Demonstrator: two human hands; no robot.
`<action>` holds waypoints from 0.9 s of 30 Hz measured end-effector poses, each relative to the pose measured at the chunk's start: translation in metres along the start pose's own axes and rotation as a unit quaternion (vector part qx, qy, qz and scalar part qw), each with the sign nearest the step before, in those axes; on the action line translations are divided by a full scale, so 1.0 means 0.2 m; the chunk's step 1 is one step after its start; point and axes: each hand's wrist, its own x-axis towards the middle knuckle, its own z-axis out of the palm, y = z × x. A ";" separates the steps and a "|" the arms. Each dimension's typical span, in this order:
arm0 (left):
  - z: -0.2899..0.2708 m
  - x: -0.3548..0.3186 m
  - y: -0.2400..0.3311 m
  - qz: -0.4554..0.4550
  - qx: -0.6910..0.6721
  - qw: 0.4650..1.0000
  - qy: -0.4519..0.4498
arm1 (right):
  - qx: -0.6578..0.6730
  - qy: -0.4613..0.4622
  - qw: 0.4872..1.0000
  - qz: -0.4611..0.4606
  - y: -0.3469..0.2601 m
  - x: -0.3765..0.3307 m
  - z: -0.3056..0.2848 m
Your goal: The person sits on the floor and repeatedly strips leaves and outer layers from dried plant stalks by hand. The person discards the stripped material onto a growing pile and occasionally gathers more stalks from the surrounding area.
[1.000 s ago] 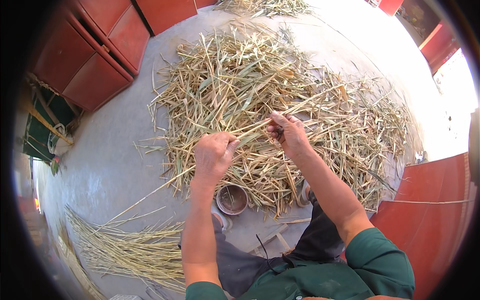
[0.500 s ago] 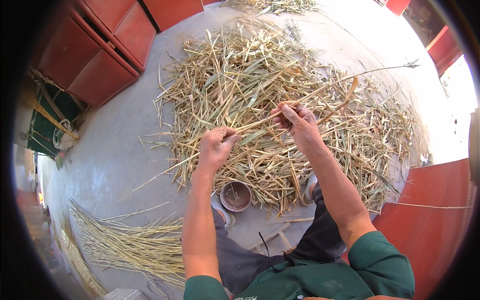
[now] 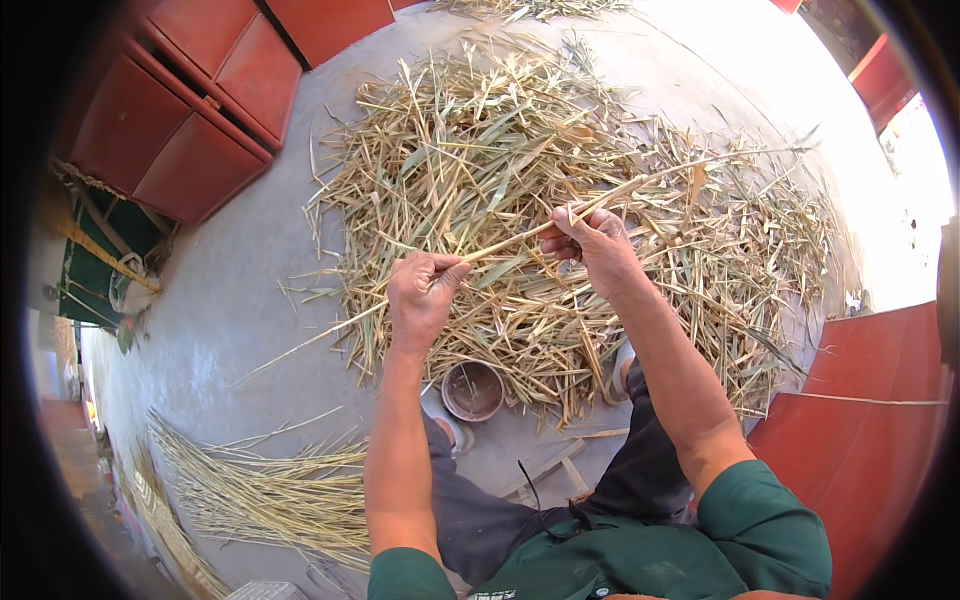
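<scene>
A long, thin dry reed stalk runs slantwise across the view, from low at the left to a feathery tip at the upper right. My left hand is closed around its lower part, fingers and thumb pinched together. Farther up, my right hand pinches the same stalk between thumb and fingers, with pale leaf sheath along the stalk just beyond. Beneath both hands spreads a big heap of dry leaves and husks on the floor.
Bare stalks lie bundled at the lower left. A small round bowl sits by my left foot, near a wooden piece between my legs. Red cabinets stand at the upper left; a red panel is at the right.
My left hand has shifted slightly left along with the stalk. The brown leaf strip that stuck out beside my right hand no longer hangs there. The stalk's tip has dipped a little.
</scene>
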 end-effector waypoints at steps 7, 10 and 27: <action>-0.11 0.06 -0.01 -0.146 -0.205 0.962 0.102 | 0.046 0.064 0.997 0.016 0.02 0.00 -0.04; -0.11 0.07 -0.04 0.098 0.210 0.970 0.079 | 0.064 0.040 0.997 0.002 0.03 -0.01 0.00; -0.06 0.08 -0.02 -0.035 0.024 0.991 -0.125 | 0.104 0.007 0.994 -0.039 -0.03 -0.01 -0.01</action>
